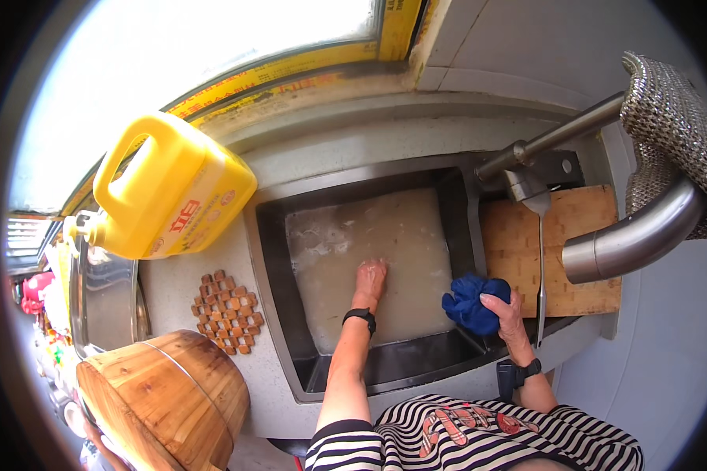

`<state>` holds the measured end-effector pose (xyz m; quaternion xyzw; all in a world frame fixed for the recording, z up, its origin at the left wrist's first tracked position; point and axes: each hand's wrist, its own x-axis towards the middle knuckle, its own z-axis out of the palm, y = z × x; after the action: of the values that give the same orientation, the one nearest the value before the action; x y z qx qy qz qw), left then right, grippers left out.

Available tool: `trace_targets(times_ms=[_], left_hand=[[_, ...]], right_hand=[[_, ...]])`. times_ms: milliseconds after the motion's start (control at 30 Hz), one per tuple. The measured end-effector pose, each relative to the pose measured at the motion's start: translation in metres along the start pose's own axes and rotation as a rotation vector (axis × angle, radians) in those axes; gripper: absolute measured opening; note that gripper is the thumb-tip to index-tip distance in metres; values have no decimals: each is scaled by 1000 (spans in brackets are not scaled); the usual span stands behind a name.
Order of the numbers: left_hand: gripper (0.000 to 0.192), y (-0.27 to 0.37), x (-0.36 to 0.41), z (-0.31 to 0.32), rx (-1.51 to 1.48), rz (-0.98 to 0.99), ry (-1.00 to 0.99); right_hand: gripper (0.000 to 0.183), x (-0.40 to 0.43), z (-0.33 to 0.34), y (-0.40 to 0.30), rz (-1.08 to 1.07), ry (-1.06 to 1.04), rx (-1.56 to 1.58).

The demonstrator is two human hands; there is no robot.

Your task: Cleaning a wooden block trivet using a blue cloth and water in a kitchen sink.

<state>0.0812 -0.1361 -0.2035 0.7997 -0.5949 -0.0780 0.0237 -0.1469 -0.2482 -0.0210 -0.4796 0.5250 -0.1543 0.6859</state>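
My left hand (372, 278) reaches into cloudy, greyish water (400, 235) in a dark rectangular sink (278, 271). Its fingers are partly under the surface, so what they touch is hidden. A bunched blue cloth (471, 303) is gripped in my right hand (506, 312), over the sink's right rim. Patches of whitish foam float at the water's upper left. Just beyond the blue cloth, a wooden cutting board (565, 253) lies at the sink's right side, with a thin-handled metal utensil (542, 265) across it.
A metal faucet (636, 241) arches over the board, a silvery mesh cloth (666, 112) draped on its pipe. Left of the sink stand a yellow detergent jug (177, 188), a wooden trivet (228, 312), a hooped wooden tub (165, 394) and a metal tray (103, 300).
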Motion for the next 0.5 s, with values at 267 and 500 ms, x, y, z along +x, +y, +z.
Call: trace_targets(times_ms=[267,500], left_hand=[[10,0,4,-5,93,78,-322],[11,2,2,-12,-93,-57,-115]], right_hand=[[33,-4,4,-10,2,7,30],[27,-2,6,3,-136,81,-107]])
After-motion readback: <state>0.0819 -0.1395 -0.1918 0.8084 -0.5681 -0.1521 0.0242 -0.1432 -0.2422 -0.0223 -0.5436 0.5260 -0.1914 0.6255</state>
